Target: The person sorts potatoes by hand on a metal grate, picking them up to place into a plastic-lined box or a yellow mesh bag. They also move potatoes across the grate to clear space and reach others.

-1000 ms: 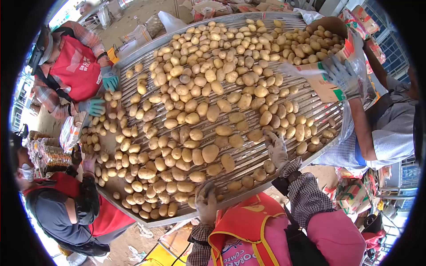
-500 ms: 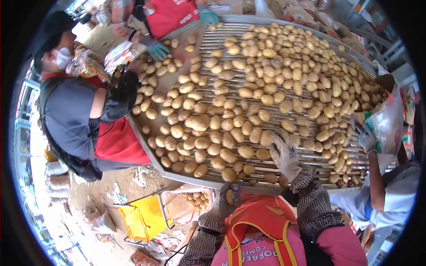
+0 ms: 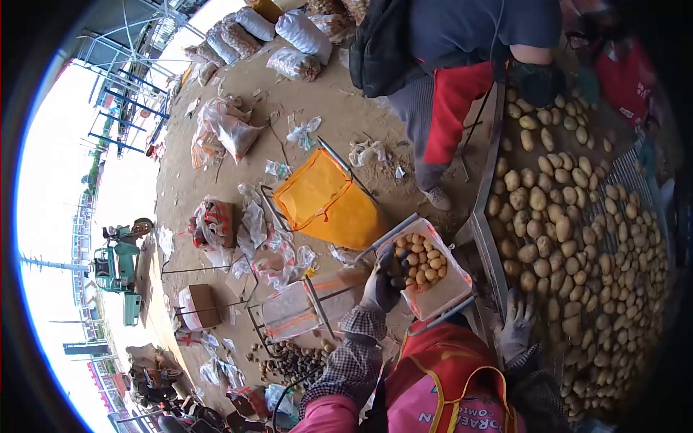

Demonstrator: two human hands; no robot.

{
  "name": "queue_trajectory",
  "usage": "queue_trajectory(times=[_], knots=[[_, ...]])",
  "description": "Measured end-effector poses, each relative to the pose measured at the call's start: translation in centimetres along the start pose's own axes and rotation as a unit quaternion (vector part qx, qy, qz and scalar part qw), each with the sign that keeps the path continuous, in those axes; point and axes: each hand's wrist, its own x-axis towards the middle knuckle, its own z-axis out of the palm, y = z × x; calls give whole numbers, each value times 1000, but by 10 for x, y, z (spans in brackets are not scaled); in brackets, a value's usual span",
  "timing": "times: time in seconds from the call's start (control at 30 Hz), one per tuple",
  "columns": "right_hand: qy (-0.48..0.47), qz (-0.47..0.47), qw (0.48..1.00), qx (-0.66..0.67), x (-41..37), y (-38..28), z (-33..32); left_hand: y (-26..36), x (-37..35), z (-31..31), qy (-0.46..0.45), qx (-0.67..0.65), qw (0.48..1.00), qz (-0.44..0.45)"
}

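My left hand [image 3: 386, 279], in a grey glove with dark fingers, is over the near side of an open sack [image 3: 442, 297] of small potatoes [image 3: 423, 263]. Its fingers look curled, and what they hold, if anything, is hidden. My right hand [image 3: 517, 326], in a pale glove, lies with fingers stretched out at the metal edge [image 3: 491, 263] of the sorting table. Many potatoes [image 3: 556, 231] are spread over the table beside it. The sack hangs from a metal frame next to the table.
A yellow sack [image 3: 332, 198] hangs on another frame, with a whitish sack [image 3: 289, 310] nearer me. Dark potatoes [image 3: 292, 361] lie on the ground. A person [image 3: 462, 94] stands at the table's far end. Filled sacks [image 3: 303, 32], a cardboard box [image 3: 198, 307] and a green three-wheeler [image 3: 123, 270] are farther off.
My view has swung left towards the sacks and ground. My left hand, earlier holding a potato at the table edge, is now by the sack. My right hand has drawn back from the potatoes to the edge.
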Motion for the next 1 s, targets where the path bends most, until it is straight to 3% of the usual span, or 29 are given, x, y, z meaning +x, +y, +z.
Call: queue_trajectory(times=[0.1, 0.13, 0.17, 0.2, 0.23, 0.3, 0.33, 0.37, 0.43, 0.47, 0.53, 0.57, 0.6, 0.63, 0.67, 0.7, 0.77, 0.8, 0.87, 0.97, 1.0], knots=[[-15, 25, 1000, -8, -7, 2, 5, 102, 27, -32, -28, -71, 993, 91], [-9, 30, 999, -21, -8, 1, 6, 141, 54, -47, 25, -77, 987, 138], [-1, 29, 999, -32, -7, 0, 6, 182, 56, -44, -32, -151, 988, 14], [1, 34, 999, -36, -7, -2, 2, 200, 71, -52, 74, -146, 982, 92], [7, 27, 999, -31, -9, -1, 5, 207, 69, -28, 175, -142, 969, 103], [-13, 35, 999, -22, -8, 0, 1, 179, 71, 0, 182, 21, 970, 162], [3, 49, 999, 18, -8, -3, -4, 167, 101, -41, 70, 151, 966, 197], [-26, 62, 997, 40, -7, -4, -18, 120, 88, -3, 73, 226, 949, 209], [66, 91, 983, 145, -18, 1, -19, 27, 79, 30, 19, 373, 912, 168], [76, 118, 980, 141, -33, 4, -26, -24, 70, 45, -54, 462, 872, 151], [127, 222, 960, 111, -67, 6, -49, -119, 39, 75, -239, 700, 635, 225], [143, 291, 944, 57, -92, 9, -56, -159, 17, 90, -338, 747, 493, 291], [154, 357, 921, 4, -123, 12, -60, -191, -18, 109, -370, 769, 449, 266], [118, 461, 879, -20, -153, 13, -58, -211, -40, 132, -444, 805, 351, 176], [79, 557, 826, -42, -180, 12, -55, -233, -39, 124, -544, 770, 255, 215], [84, 567, 819, -41, -200, 13, -54, -252, -45, 124, -553, 766, 247, 215], [49, 671, 728, 132, -225, 11, -54, -282, -56, 125, -632, 735, 136, 206], [53, 677, 721, 134, -224, 12, -52, -293, -56, 122, -638, 731, 129, 204], [66, 691, 704, 152, -213, 19, -42, -310, -50, 120, -627, 770, 81, 87], [155, 665, 703, 199, -199, 38, -13, -314, -48, 147, -598, 789, 68, 123], [169, 638, 721, 209, -177, 43, -16, -316, -41, 156, -586, 803, 22, 106]])
